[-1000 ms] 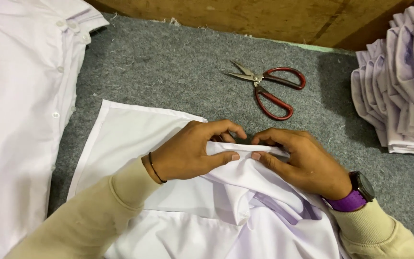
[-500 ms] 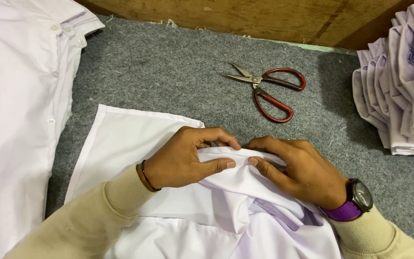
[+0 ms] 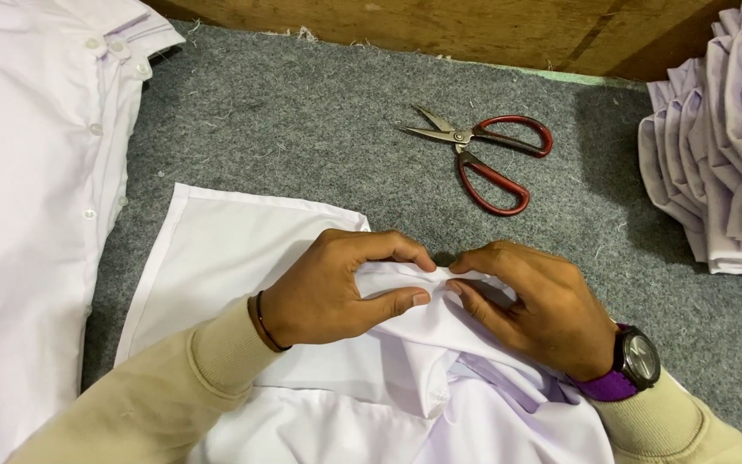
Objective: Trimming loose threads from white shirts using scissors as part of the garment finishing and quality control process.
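On far left, stack of white shirts [image 3: 19, 215] w/ buttons, lying on grey felt table [image 3: 302, 120]. Mid-frame, white garment [image 3: 242, 258] spread flat near front edge; left hand [image 3: 332, 288] pinching its bunched fold, right hand [image 3: 534, 305] pinching same fold, fingertips nearly touching. Beyond hands, red-handled scissors [image 3: 487, 155], apart. At right, pile of folded white pieces [image 3: 723, 163].

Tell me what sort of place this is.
Probably a garment workshop or tailoring bench. Both hands, left hand and right hand, pinch a fold of a white shirt on a grey felt-covered table strewn with thread scraps; red-handled scissors lie nearby, and a stack of folded pale pieces sits to the right.
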